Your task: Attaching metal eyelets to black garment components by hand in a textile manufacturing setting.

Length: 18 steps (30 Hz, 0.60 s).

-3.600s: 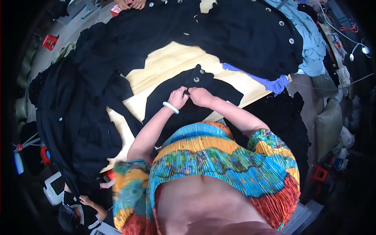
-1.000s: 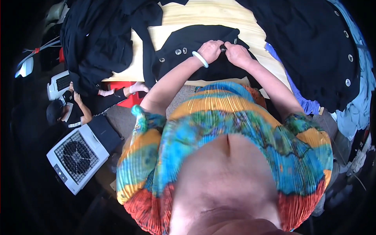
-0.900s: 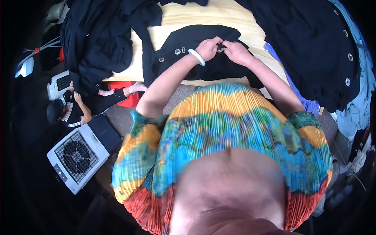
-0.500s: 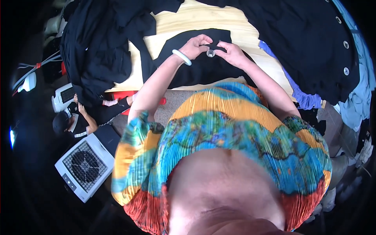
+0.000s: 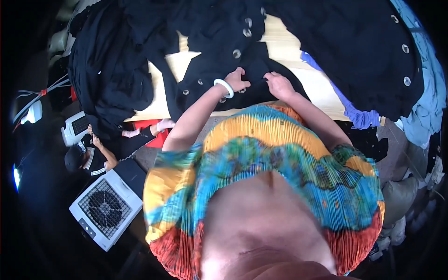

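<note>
Black garments [image 5: 116, 70] crowd the table [image 5: 322, 88] on both sides, leaving bare wood right of the hands.

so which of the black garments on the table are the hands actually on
The small black buttoned garment at the near table edge: left hand and right hand both press on it. The big pile and the coat lie untouched.

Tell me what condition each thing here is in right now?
Left hand: closed on the black garment's cloth.
Right hand: pinching the same cloth, close beside the left.
Black buttoned garment: spread flat on the table, buttons showing.
White bangle: on the left wrist.
Wooden table: mostly covered by dark clothes.
Black coat at right: lying spread over the table's edge.
Box fan: on the floor, grille up; running or not, cannot tell.
</note>
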Available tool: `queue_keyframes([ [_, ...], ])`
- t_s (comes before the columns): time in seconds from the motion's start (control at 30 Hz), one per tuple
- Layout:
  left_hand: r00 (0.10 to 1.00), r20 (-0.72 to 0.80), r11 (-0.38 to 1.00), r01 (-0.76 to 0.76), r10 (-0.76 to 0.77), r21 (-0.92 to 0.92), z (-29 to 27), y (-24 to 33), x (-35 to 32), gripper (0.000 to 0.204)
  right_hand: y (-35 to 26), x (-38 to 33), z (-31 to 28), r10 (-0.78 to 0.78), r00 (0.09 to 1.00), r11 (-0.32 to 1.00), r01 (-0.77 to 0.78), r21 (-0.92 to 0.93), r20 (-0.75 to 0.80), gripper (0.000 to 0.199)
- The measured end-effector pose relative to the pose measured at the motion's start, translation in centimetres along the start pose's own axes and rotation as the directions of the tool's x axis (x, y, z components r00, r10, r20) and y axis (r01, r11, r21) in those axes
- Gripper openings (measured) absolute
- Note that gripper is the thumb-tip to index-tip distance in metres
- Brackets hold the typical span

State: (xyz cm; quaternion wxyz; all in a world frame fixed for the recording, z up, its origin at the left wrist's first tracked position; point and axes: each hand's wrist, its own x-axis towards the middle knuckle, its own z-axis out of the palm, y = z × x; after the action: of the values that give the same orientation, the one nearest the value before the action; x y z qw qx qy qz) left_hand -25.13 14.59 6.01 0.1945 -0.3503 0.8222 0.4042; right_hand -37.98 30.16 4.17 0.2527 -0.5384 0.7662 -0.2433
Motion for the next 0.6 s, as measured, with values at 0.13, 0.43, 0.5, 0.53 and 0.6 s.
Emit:
queue_keyframes([
  [0.13, 0.954, -0.243, 0.952, -0.102, 0.175, 0.287, 1.9, 3.8, 0.9, 0.049, 0.1, 0.2, 0.2, -0.004, 0.998, 1.000, 0.005, -0.028, 0.058, 0.016],
  [0.43, 0.920, -0.350, 0.974, -0.214, 0.176, -0.075, 2.3, -1.1, 6.2, 0.033, 1.3, -0.7, 2.4, -0.110, 0.994, 0.993, 0.109, 0.053, 0.026, 0.018],
  [0.5, 0.975, -0.122, 0.980, -0.194, 0.188, -0.039, 1.0, 1.2, 4.8, 0.034, 1.9, -0.7, 2.7, -0.110, 0.994, 0.990, 0.111, 0.086, -0.016, 0.018],
  [0.53, 0.939, -0.153, 0.944, -0.322, 0.308, -0.077, 2.5, -0.1, 5.0, 0.036, 1.8, -0.9, 3.0, -0.070, 0.997, 0.993, 0.071, 0.097, -0.015, 0.016],
  [0.6, 0.933, -0.155, 0.945, -0.321, 0.326, 0.057, 3.4, 0.1, 3.8, 0.042, 1.9, -0.4, 3.3, -0.087, 0.996, 0.991, 0.090, 0.104, -0.029, 0.012],
])
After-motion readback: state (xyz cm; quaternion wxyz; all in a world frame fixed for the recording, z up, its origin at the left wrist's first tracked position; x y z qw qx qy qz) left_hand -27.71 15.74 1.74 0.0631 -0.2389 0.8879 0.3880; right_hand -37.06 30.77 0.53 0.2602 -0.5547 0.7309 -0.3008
